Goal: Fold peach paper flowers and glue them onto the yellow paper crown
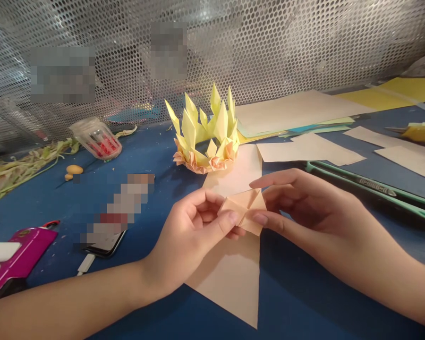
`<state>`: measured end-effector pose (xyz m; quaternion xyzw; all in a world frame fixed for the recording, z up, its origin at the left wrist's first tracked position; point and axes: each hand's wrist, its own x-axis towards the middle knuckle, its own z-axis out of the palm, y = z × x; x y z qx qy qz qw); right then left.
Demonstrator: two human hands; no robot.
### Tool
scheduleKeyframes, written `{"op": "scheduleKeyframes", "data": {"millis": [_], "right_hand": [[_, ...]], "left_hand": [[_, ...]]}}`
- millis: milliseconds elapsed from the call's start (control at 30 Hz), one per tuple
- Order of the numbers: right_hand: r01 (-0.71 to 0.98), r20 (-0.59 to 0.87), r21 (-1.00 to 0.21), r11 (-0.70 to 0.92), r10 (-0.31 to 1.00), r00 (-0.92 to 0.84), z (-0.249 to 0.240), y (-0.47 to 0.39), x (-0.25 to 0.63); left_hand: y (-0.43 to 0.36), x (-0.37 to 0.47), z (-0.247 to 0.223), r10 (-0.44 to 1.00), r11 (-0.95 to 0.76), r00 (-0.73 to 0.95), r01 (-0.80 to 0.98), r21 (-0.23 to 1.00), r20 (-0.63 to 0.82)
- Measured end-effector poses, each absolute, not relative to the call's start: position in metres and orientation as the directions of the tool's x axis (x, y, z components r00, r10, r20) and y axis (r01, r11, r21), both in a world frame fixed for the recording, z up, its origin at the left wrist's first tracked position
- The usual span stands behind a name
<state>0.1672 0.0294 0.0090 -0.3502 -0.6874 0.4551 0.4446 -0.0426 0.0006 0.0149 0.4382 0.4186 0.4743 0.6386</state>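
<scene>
Between my two hands is a small piece of folded peach paper (248, 204), with creases meeting near its middle. My left hand (194, 226) pinches its left side, thumb on top and fingers beneath. On the right side my right hand (301, 212) grips the paper between thumb and fingers, the index finger at its upper edge. Under the hands a long strip of peach paper (237, 278) lies on the blue table. Just beyond stands an origami crown-like ring (205, 137) of pale yellow pointed pieces with peach folds along its base.
Right of the hands are a green-edged paper trimmer or long cutter (378, 189) and cut paper strips (311, 148). Larger sheets (297, 111) lie behind. At left are a phone (108, 241) with a cable, a magenta device (24, 255) and a tilted clear jar (97, 139). Perforated metal (269, 52) backs the table.
</scene>
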Motion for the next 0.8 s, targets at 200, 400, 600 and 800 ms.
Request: {"op": "scheduleKeyframes", "data": {"millis": [200, 400, 600, 800], "right_hand": [[0.101, 0.293, -0.934, 0.344, 0.895, -0.336, 0.0102, 0.0303, 0.1680], [0.245, 0.176, -0.926, 0.287, 0.903, -0.393, 0.0117, 0.0312, 0.1689], [0.275, 0.144, -0.925, 0.263, 0.910, -0.388, 0.0144, 0.0267, 0.1702], [0.243, 0.138, -0.940, 0.238, 0.920, -0.368, 0.0178, 0.0297, 0.1669]], "left_hand": [[-0.0002, -0.0407, 0.0189, 0.965, 0.215, 0.207, -0.255, 0.943, -0.164], [0.0000, -0.0399, 0.0217, 0.955, 0.236, 0.227, -0.182, 0.955, -0.193], [0.0035, -0.0380, 0.0216, 0.937, 0.299, 0.242, -0.179, 0.937, -0.252], [0.0035, -0.0393, 0.0200, 0.931, 0.305, 0.258, -0.166, 0.938, -0.257]]}}
